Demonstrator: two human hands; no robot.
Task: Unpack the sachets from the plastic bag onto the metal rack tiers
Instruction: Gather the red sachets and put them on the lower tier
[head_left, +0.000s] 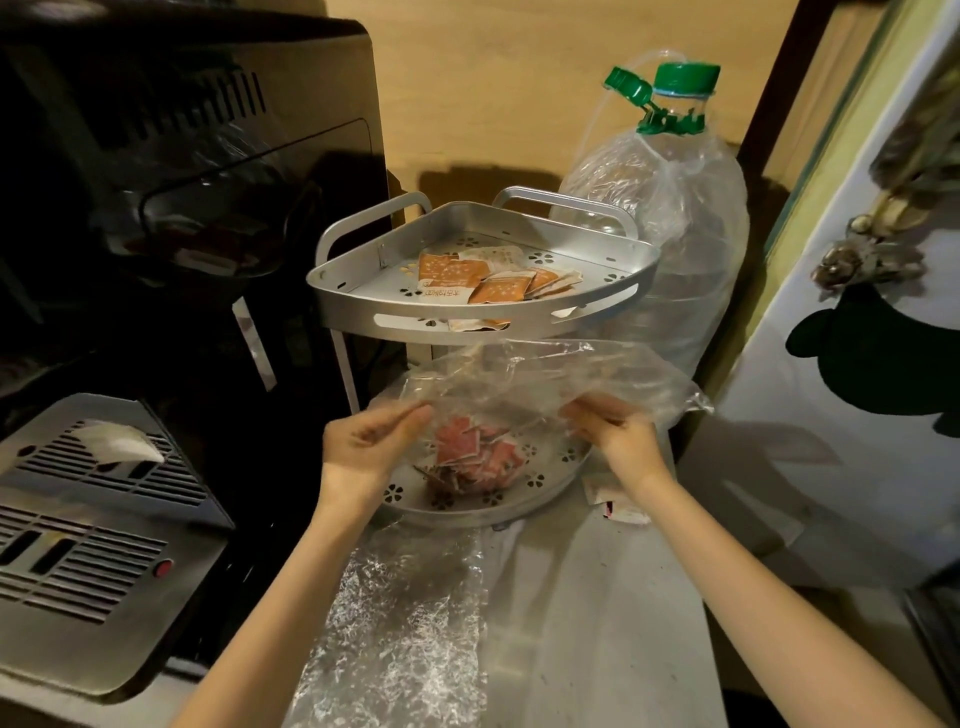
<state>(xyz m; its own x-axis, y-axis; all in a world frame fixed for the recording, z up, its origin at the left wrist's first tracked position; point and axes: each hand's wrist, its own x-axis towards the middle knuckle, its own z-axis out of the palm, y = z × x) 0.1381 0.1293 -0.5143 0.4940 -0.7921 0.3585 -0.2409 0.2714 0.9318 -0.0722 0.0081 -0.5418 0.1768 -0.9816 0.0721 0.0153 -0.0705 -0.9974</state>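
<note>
Hands: left hand (370, 441) and right hand (613, 423) are pinching the clear plastic bag (524, 379).
Risk: red sachets (475, 452) may be spilling past the lower tier (563, 460) if the bag tilts.

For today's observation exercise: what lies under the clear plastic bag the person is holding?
Through the plastic bag, gripped by the left hand and right hand, a pile of red sachets shows on the lower tier. The bag blurs details.

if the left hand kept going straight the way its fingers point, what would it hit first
Most likely the red sachets seen through the plastic bag that the left hand pinches; its fingers point right, across the lower tier. Depth is unclear.
</note>
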